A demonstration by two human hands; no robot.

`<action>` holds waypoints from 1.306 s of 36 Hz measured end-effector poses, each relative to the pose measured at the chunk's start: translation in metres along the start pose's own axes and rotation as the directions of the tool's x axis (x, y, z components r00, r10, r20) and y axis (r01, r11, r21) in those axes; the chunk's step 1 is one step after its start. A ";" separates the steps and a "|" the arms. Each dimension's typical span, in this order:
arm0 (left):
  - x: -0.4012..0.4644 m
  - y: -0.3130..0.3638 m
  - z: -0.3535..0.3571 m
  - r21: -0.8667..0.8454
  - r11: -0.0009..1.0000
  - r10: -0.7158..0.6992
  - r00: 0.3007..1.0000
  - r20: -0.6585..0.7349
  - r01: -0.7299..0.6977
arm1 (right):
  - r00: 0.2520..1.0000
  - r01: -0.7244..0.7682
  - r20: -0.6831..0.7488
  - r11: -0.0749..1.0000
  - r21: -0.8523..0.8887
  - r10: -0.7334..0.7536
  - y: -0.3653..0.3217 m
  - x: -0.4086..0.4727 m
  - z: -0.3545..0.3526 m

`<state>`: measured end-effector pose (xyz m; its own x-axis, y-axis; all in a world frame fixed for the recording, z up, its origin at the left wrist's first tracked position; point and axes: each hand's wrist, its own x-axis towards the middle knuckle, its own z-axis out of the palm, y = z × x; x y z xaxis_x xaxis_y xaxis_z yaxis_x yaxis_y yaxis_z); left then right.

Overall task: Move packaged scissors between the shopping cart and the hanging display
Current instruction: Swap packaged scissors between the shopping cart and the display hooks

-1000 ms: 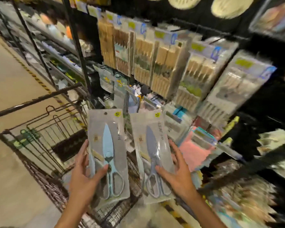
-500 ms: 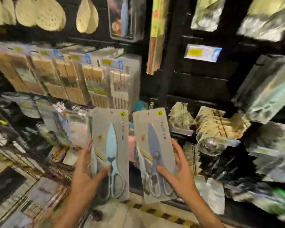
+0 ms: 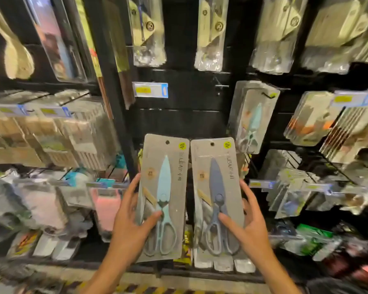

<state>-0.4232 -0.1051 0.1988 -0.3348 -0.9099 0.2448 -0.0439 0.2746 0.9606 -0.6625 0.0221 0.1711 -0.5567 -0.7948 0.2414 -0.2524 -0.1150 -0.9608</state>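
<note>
While both packs are being held up side by side in front of the dark hanging display (image 3: 179, 107), the 2 cards are almost touching along their inner edges. The left hand (image 3: 130, 228) is gripping the pale blue scissors pack (image 3: 164, 196) by its lower left portion, thumb lying across the front near the pivot of the scissors and the other fingers reaching up behind the card's left edge. The right hand (image 3: 249, 230) is gripping the dark blue scissors pack (image 3: 216, 196) the same way in mirror image, thumb pressing on the front just below the pivot, fingers spreading up along the card's right edge. Both hands are only partly closed, pinching the flat cards rather than wrapping round them. Each pack is standing upright with its hang hole and a yellow round sticker at the top.

Just up and to the right, another pale blue scissors pack (image 3: 253, 117) is hanging on a peg, tilting slightly. A price tag (image 3: 150, 90) with a yellow label is sitting on the dark panel above the 2 held packs. To the left, rows of wooden utensil packs (image 3: 57, 134) are hanging, blurred. Along the top, clear packets (image 3: 149, 35) are hanging in a row. A yellow-and-black striped strip (image 3: 149, 288) is running along the floor below.
</note>
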 end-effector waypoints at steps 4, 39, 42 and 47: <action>0.018 0.013 0.013 -0.003 0.999 0.034 0.999 0.037 -0.034 | 0.999 0.026 -0.043 1.000 0.018 -0.025 -0.004 0.011 -0.015; 0.131 0.045 0.141 0.003 0.984 0.177 0.969 0.174 -0.180 | 0.964 0.124 -0.235 0.992 0.000 -0.120 -0.001 0.126 -0.123; 0.136 0.047 0.153 0.037 0.981 0.184 0.972 0.149 -0.192 | 0.964 0.148 -0.223 0.989 0.005 -0.143 0.000 0.142 -0.132; 0.139 0.049 0.168 0.066 0.980 0.179 0.977 0.116 -0.187 | 0.969 0.153 -0.202 0.988 0.021 -0.146 0.007 0.163 -0.141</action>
<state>-0.6304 -0.1660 0.2577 -0.4438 -0.8039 0.3959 -0.0422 0.4601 0.8869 -0.8665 -0.0239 0.2229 -0.6620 -0.6329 0.4015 -0.3181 -0.2478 -0.9151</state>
